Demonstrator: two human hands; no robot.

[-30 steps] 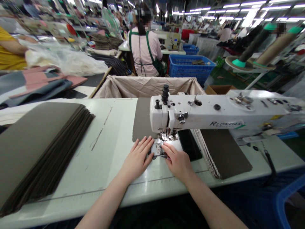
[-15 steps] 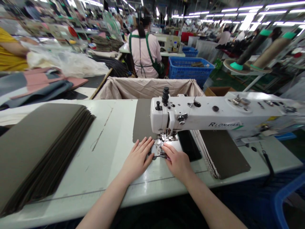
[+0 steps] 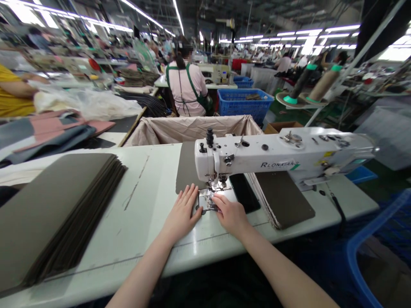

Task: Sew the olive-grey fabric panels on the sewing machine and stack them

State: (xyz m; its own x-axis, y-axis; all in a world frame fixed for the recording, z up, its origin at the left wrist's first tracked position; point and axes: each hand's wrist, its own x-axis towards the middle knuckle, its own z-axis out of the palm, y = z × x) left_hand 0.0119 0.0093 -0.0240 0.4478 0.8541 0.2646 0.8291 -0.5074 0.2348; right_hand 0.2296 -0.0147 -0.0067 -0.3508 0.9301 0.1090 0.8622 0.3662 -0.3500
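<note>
Closer, the flat, empty left hand (image 3: pixel 180 217) has the grey panel (image 3: pixel 186 167) at twelve o'clock; curled right hand (image 3: pixel 233 216), grip unclear.

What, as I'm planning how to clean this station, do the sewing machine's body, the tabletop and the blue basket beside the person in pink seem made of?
Sewing machine: probably painted metal, smooth glossy white with soft highlights.
Tabletop: likely laminated board, pale green, with a sheen and a printed ruler line; its core can't be told.
Blue basket: apparently moulded plastic, evenly coloured, with openwork walls.
</note>
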